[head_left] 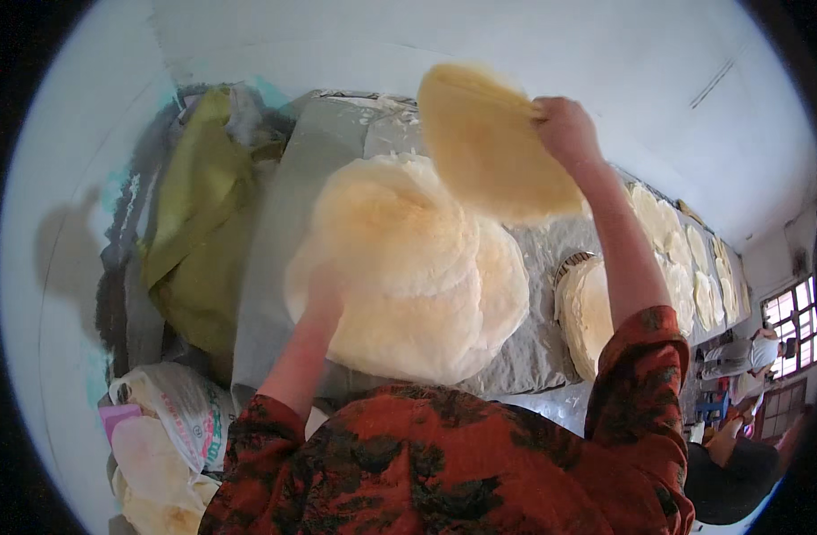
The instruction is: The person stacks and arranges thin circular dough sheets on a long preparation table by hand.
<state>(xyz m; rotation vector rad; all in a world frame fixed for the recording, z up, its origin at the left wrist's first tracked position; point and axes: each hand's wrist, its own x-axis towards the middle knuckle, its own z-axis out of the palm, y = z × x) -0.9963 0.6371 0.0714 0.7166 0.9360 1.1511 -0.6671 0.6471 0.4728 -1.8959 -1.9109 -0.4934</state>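
Observation:
In my right hand point(565, 132), raised above the table, the fingers are closed on the edge of a round, thin flatbread point(498, 147). That flatbread hangs in the air, tilted, over the far right of a broad pile of pale flatbreads point(417, 312). My left hand point(326, 290) is at the left side of the pile, where a blurred, browner flatbread point(382, 218) lies on top. Motion blur and bread hide the left fingers, so their hold cannot be made out.
Grey sheeting point(275, 241) covers the table. A round stack of flatbreads point(582, 308) stands to the right, with rows of flatbreads point(703, 267) farther along. Olive cloth point(203, 259) lies at left above a plastic bag point(181, 415). Other people point(738, 357) are at far right.

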